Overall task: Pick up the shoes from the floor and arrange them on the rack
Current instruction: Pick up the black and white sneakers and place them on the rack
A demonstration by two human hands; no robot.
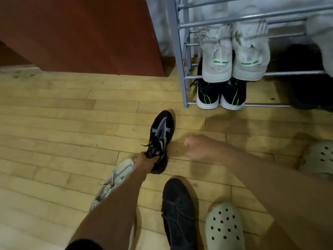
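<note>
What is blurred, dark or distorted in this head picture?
Head view: the right hand is smeared by motion blur; the left hand gripping the black shoe looks sharper; the rack is shadowed at its right end; floorboards bow slightly from the wide lens.

We log a pale wood plank floor (54, 123), scuffed, with a reddish-brown wooden panel (81, 33) upper left. Light is dim.

Dim, warm indoor light falls on the wooden floor (72, 123), with soft shadows under the right hand (196, 147) and near the rack (181, 69), whose right end sinks into darkness. The right hand is smeared by motion blur; the black shoe (160, 134) looks sharper. Floorboards bow toward the edges.
</note>
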